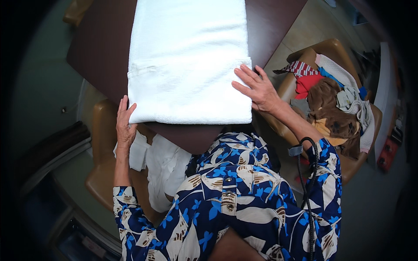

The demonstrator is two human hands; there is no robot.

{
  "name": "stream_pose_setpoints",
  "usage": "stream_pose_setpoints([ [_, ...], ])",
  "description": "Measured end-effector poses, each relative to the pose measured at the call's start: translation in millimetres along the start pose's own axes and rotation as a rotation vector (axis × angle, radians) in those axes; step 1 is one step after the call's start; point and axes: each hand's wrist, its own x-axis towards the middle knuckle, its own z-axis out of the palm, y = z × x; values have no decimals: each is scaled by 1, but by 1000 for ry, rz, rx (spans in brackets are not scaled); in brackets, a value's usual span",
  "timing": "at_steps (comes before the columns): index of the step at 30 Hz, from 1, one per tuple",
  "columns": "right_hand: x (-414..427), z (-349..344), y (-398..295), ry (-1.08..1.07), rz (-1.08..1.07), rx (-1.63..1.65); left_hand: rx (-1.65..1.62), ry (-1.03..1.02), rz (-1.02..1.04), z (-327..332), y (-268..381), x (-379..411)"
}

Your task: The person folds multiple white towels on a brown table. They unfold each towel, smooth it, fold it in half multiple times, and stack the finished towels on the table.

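Observation:
A white towel [189,88] lies on the dark maroon table [101,45], with a folded layer at its near end. The layer's far edge crosses the towel and shows faint greyish marks at both sides. My left hand [125,122] is at the near left corner, its thumb over the towel's edge and its fingers apart along the side. On the right edge rests my right hand [258,88], fingers spread over the cloth; its thumb is partly hidden. The towel's far end runs out of view.
To the right, a tan chair [339,49] bears a heap of clothes [333,101] in brown, red, white and blue. White cloths [166,169] lie on another tan chair [101,163] at the left. A black cord [308,202] hangs by my right sleeve. The table's near corner [196,140] points towards me.

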Motion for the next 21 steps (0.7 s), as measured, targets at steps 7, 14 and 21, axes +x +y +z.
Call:
stream_pose_setpoints([
  [7, -33, -32, -19, -69, 121, 279, -81, -168, -22, -37, 44, -26],
  [14, -17, -65, -21, 80, 646, 865, -578, -158, -367, -79, 55, -10],
  [21, 42, -26, 7, 217, 948, 1107, -1124, 150, -711, 2, 16, 52],
])
